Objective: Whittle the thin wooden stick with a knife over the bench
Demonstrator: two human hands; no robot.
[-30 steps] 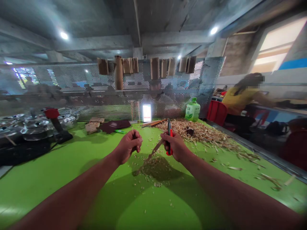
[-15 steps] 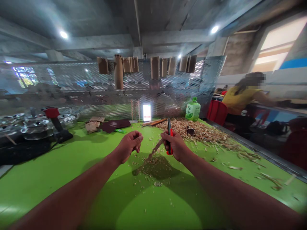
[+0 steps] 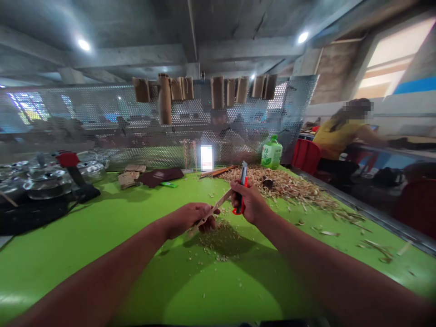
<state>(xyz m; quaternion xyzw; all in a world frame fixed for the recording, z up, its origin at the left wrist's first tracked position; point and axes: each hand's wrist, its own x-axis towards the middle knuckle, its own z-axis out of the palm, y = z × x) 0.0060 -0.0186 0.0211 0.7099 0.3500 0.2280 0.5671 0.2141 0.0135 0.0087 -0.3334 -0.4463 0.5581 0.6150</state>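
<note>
A thin, pale wooden strip (image 3: 223,199) slants between my two hands over the green table. My left hand (image 3: 190,219) is closed around its lower part, with thumb and fingers pinching it. In my right hand (image 3: 250,200) is a red and black utility knife (image 3: 244,179), its blade pointing up and away from me. That same hand also grips the strip's upper end between thumb and fingers. Small wood chips (image 3: 218,245) lie scattered on the table below the strip.
A heap of wood shavings (image 3: 289,184) lies at the back right, by a green tea bottle (image 3: 271,153). Metal kettles (image 3: 44,181) stand at the left. Bamboo pieces hang on a perforated metal screen (image 3: 150,136). A person in a yellow top (image 3: 337,136) sits at the far right.
My left hand has moved right and down and has taken hold of the strip's lower part. The strip and knife stay in my right hand. The view has shifted slightly.
</note>
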